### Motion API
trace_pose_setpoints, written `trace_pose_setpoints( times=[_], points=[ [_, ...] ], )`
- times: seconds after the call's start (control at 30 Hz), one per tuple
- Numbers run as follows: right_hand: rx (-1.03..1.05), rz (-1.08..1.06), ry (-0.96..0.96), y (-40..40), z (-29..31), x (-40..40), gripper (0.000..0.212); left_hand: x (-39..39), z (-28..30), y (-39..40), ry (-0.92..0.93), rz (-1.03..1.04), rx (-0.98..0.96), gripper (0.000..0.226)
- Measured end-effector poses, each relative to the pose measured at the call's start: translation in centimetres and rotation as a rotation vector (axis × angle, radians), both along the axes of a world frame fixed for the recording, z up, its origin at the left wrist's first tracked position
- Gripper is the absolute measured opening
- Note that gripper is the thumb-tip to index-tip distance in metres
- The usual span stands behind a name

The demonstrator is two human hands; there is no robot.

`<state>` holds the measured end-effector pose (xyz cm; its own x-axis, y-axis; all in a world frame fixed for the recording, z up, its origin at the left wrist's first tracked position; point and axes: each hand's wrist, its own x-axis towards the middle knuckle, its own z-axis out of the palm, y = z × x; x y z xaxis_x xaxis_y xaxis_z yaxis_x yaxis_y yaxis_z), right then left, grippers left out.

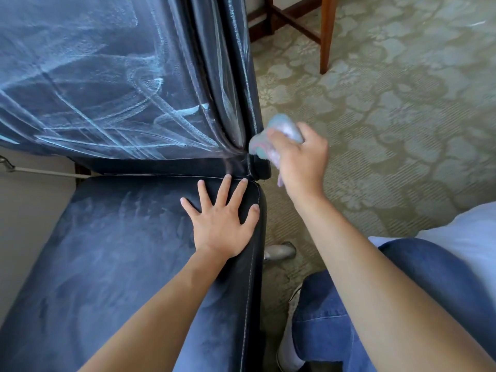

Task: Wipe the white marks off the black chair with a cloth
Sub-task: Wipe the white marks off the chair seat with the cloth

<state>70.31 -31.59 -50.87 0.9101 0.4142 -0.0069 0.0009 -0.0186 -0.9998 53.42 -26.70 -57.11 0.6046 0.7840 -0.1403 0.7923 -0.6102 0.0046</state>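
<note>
We see the left hand (222, 224) pressed flat, fingers spread, on the seat of the black chair (107, 264) at centre frame, while the right hand (300, 159) clutches a bunched cloth (271, 138) beside the backrest's lower right edge. White marks (107, 103) streak the backrest, upper left. A dry, loaded cloth may only smear them. The cloth is motion-blurred; the chair's base is hidden.

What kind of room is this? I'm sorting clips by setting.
Probably a carpeted room in a home or hotel: patterned floral carpet, an upholstered black chair, and the legs of wooden furniture behind it. Nothing shows which for certain.
</note>
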Motion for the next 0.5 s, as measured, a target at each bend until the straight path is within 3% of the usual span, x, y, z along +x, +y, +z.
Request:
trace_pose_setpoints(
  times=[0.1,0.2,0.27,0.37,0.5],
  points=[
    [0.109,-0.029,-0.055,0.0,1.4,0.3,0.025,0.1,0.0,-0.2,-0.014,-0.006,-0.004,0.068],
    [0.009,0.018,0.045,0.2,-1.4,-1.2,0.005,0.0,0.1,-0.1,-0.044,0.007,-0.018,0.067],
    [-0.086,0.053,0.092,0.0,-3.7,-2.1,0.015,-0.2,0.1,-0.1,-0.092,0.023,-0.023,0.067],
    [-0.204,0.134,0.104,-0.3,-6.4,-3.2,0.008,-0.5,0.2,0.1,-0.183,0.055,-0.018,0.068],
    [-0.272,0.266,0.165,-0.6,-7.6,-4.4,0.022,-0.4,0.2,0.3,-0.199,0.057,-0.011,0.067]
  ],
)
